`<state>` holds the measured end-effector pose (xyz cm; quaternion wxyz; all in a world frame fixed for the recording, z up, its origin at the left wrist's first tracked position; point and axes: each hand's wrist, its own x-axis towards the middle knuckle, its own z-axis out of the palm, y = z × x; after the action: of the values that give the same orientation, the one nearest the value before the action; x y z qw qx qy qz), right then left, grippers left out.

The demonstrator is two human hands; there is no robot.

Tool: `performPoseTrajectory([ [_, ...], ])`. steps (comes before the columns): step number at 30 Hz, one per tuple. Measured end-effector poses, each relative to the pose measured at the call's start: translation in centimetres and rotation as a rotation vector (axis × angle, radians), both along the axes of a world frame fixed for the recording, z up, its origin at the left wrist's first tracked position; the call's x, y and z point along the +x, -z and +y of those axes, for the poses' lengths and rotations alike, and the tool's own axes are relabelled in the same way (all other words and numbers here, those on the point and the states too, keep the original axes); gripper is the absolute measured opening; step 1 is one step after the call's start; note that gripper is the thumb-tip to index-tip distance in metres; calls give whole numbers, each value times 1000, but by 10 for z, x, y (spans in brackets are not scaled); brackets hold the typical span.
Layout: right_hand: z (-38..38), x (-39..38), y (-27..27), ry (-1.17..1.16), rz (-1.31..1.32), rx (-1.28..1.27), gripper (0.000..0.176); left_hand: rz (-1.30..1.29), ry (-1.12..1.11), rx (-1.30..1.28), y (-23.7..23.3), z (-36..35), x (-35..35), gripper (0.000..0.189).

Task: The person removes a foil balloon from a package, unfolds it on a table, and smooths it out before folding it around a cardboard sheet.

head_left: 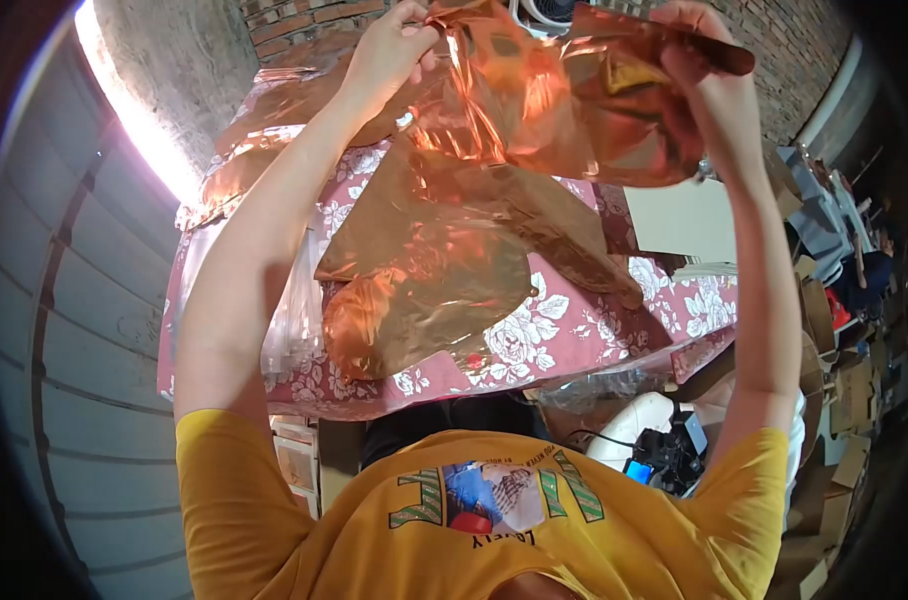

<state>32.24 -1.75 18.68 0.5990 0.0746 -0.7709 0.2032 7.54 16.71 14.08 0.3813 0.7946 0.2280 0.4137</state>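
A flat, shiny copper-orange foil balloon [534, 110] is held up over the far part of the table, creased and catching the light. My left hand [399, 45] pinches its upper left edge, fingers closed. At the upper right, my right hand [699, 55] grips the other end, its fingers partly covered by the foil. Below the raised balloon, another flat copper foil balloon [434, 290] lies on the flowered tablecloth [524, 335], with a rounded end towards me. More copper foil [264, 130] is heaped at the table's far left, beside my left forearm.
Clear plastic sleeves [294, 310] lie on the left of the table. A pale stack of sheets [679, 220] is at the right. A white chair [639, 425] with a black device [674, 450] stands below the table edge. Cardboard boxes [849, 400] crowd the right side.
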Motion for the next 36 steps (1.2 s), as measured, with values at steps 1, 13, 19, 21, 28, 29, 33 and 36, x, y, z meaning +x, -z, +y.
performPoseTrajectory([
  [1,-28,-4,10,656,-58,-194,25,6,-1,-3,3,-6,0,15],
  [13,-100,-93,78,1334,96,-253,29,-359,424,-226,19,-16,22,12],
  [19,-111,-140,132,1352,-205,-196,46,-216,409,-387,68,13,-17,18],
  [21,-112,-148,144,1326,-288,-141,45,-204,308,-418,80,-7,-30,15],
  [28,-117,-167,176,1377,-601,-53,27,23,194,-483,127,13,-70,12],
  [29,-118,-171,178,1360,-595,-62,29,31,189,-511,127,9,-73,13],
  [33,-117,-184,189,1380,-665,-33,31,-25,76,-729,126,-5,-78,15],
  [36,-120,-194,191,1404,-699,-56,20,-20,152,-831,131,-1,-82,34],
])
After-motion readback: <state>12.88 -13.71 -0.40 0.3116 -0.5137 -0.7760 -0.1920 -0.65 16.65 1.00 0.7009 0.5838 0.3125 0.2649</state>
